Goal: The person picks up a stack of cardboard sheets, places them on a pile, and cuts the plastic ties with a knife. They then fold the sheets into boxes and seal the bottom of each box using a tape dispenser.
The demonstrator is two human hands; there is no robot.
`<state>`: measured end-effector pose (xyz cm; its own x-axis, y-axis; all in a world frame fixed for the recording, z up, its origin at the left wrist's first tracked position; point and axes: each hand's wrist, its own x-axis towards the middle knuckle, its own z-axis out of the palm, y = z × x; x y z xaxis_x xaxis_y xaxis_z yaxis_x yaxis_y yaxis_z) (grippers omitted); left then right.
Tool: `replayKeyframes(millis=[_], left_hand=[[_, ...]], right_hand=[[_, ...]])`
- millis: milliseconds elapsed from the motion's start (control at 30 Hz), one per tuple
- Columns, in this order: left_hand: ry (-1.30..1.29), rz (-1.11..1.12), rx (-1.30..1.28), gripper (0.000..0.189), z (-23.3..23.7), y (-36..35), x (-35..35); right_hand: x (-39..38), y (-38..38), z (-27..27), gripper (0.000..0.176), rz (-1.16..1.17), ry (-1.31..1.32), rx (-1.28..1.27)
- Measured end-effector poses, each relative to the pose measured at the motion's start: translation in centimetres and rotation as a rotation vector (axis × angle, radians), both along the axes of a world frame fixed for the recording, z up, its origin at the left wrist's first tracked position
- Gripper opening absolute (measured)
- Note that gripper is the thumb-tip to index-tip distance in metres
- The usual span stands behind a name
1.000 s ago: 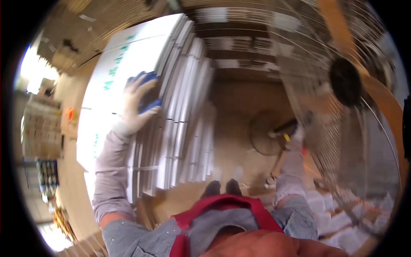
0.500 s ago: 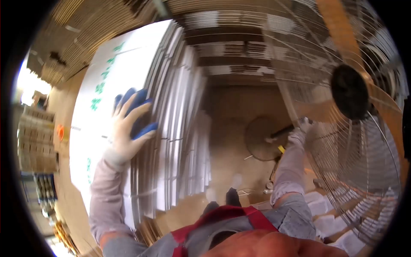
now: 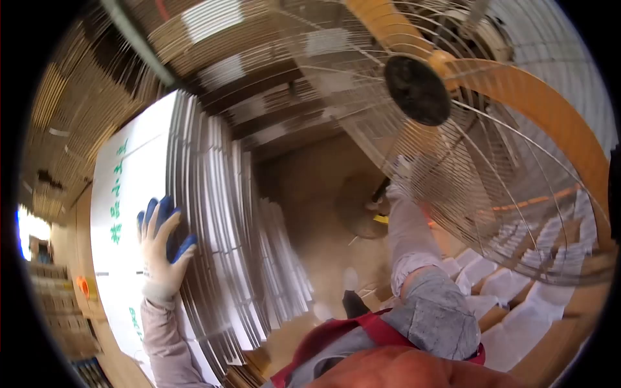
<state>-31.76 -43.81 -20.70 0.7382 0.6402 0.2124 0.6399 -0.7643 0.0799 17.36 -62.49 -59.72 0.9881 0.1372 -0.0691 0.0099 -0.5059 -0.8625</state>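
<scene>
My left hand (image 3: 162, 249), in a white glove with blue fingertips, lies with fingers spread on the front of a stack of white flattened cartons (image 3: 129, 187) with green print. The cartons stand on edge, side by side. My right hand (image 3: 400, 174), in a pale glove, reaches to the stand of a big fan (image 3: 417, 90) with a wire cage and orange blades. The fan cage partly covers that hand, and its fingers are blurred. A round base (image 3: 359, 207) shows on the floor below it.
Stacks of flattened cardboard (image 3: 71, 97) rise at the upper left and behind. A green post (image 3: 139, 42) stands near them. White-covered stacks (image 3: 524, 317) lie at the lower right. Piled boxes (image 3: 58, 297) and an orange object (image 3: 83, 287) are at the far left.
The view has turned, so the fan appears further left and larger, and the cartons further left. My left hand still rests on the cartons; my right hand is still at the fan.
</scene>
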Motion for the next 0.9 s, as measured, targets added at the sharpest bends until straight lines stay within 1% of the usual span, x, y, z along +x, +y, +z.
replayKeyframes(millis=[33,100,167,200,233,333,367,433,467,500,567,600,667,733,767,800,833,867,900], left_hand=[[-0.007,-0.038,0.007,0.050,-0.1,0.1,0.1],[-0.012,-0.021,0.007,0.049,-0.4,0.2,0.1],[-0.016,-0.057,0.017,0.048,-0.8,0.5,-0.2],[-0.013,-0.029,0.006,0.046,-0.5,0.3,0.0],[-0.012,-0.006,-0.005,0.045,-0.5,0.4,-0.1],[-0.025,-0.043,0.004,0.044,-0.7,0.9,-0.4],[-0.036,-0.037,-0.006,0.045,-0.8,1.0,-0.4],[-0.036,-0.068,-0.009,0.045,-0.9,1.1,-0.7],[-0.054,-0.033,-0.011,0.045,-1.0,1.0,-0.8],[-0.071,-0.003,-0.016,0.045,-1.2,1.0,-0.8],[-0.038,-0.025,0.038,0.044,-1.8,1.7,-0.7],[-0.031,-0.031,0.024,0.044,-1.8,2.0,-0.7],[-0.010,-0.012,0.020,0.044,-1.6,1.9,-0.4],[0.002,0.014,0.017,0.045,-1.1,1.3,-0.1],[0.031,0.051,0.008,0.046,-1.0,1.2,0.0],[0.028,0.064,0.004,0.046,-1.0,1.1,0.1],[0.028,0.078,0.002,0.046,-0.9,0.8,0.2],[0.020,0.084,-0.002,0.045,-0.9,0.6,0.2],[0.011,0.089,-0.003,0.045,-1.1,0.7,0.2]], right_hand=[[-0.5,-0.2,0.7,0.037,0.025,0.001,-0.078],[-0.7,-0.7,1.3,0.040,0.086,-0.001,-0.197],[-1.0,-0.9,1.9,0.047,0.127,-0.027,-0.296],[-0.8,-1.0,2.1,0.051,0.152,-0.043,-0.332],[-0.7,-1.3,2.3,0.055,0.165,-0.070,-0.361],[-0.4,-3.5,3.0,0.070,0.153,-0.168,-0.400],[-0.1,-5.4,2.5,0.070,0.120,-0.159,-0.396],[0.0,-10.6,-0.2,0.052,0.160,0.078,-0.440],[-1.6,-13.5,1.2,0.044,0.098,0.159,-0.005],[-1.8,-15.6,2.3,0.044,0.063,0.168,-0.011],[0.8,-20.4,4.2,0.029,0.308,0.026,-0.368],[0.8,-23.0,5.5,0.029,0.269,0.026,-0.376],[0.9,-26.4,9.3,0.023,-0.001,0.202,0.007],[2.3,-27.2,12.9,0.020,-0.224,0.362,0.418],[7.8,-30.1,9.4,0.018,-0.190,0.534,0.592],[10.0,-32.6,8.4,0.023,-0.088,0.395,0.746],[3.8,-31.6,18.0,0.017,-0.358,0.340,0.877],[5.7,-33.0,18.3,0.019,-0.452,0.204,1.068],[7.0,-34.8,19.7,0.022,-0.331,0.168,1.082]])
